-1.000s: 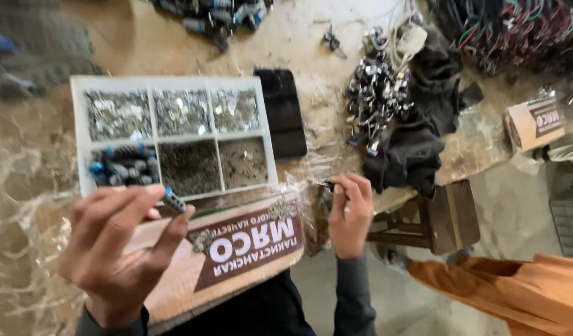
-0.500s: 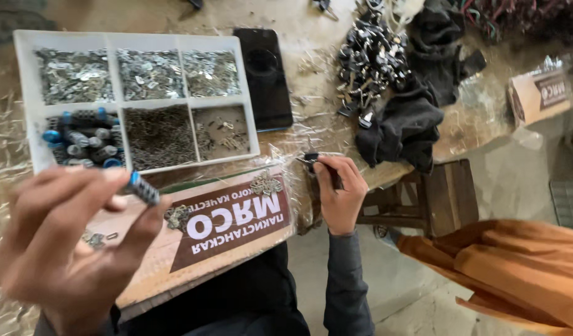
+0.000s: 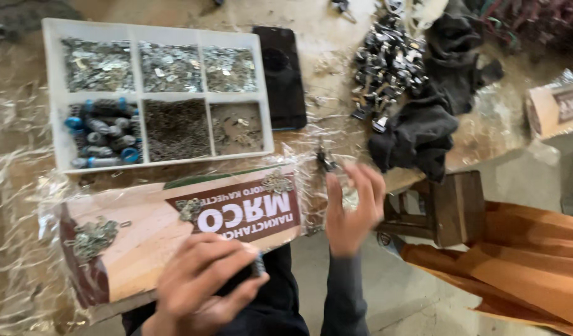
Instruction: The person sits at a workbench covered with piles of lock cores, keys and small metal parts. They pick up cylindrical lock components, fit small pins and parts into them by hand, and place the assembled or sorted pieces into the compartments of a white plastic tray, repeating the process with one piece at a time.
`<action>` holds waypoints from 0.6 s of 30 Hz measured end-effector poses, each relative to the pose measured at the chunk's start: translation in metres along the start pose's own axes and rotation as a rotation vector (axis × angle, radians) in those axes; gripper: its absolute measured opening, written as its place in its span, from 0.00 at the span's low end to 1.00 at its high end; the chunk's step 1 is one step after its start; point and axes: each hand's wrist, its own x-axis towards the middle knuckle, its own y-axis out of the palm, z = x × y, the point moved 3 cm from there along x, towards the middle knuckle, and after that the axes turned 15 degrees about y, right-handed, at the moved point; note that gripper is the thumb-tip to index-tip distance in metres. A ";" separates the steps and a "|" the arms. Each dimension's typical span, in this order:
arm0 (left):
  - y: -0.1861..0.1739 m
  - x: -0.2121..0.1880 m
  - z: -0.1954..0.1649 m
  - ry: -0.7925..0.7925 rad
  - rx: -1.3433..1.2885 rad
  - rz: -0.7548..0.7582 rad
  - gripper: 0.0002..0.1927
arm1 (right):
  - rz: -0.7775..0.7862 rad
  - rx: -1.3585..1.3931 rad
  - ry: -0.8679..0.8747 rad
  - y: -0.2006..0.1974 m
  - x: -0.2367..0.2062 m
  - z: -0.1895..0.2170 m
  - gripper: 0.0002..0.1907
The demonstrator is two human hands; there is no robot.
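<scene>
My left hand is low in the view, over the near edge of a printed cardboard sheet. Its fingers are curled round a small blue-tipped part. My right hand is at the table's edge with fingers spread and nothing in them. A small dark metal piece lies just beyond its fingertips. Small heaps of metal bits lie on the cardboard.
A white compartment tray holds metal bits and blue-capped parts. Beside it lies a black phone. A pile of metal connectors and dark cloth sit at the right. A wooden stool and orange fabric are below the table.
My left hand came down and toward me with the blue-tipped part. My right hand, pinched on a small dark piece before, has spread its fingers.
</scene>
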 end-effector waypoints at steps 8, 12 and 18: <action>-0.001 -0.009 0.004 -0.073 -0.114 -0.009 0.21 | 0.806 0.752 0.662 0.005 -0.099 0.028 0.12; -0.023 -0.015 0.010 -0.123 -0.041 -0.064 0.22 | 0.518 0.064 0.117 0.016 -0.094 0.055 0.16; -0.057 -0.020 0.016 -0.223 0.078 -0.132 0.23 | 0.573 -0.229 -0.310 0.038 -0.085 0.093 0.31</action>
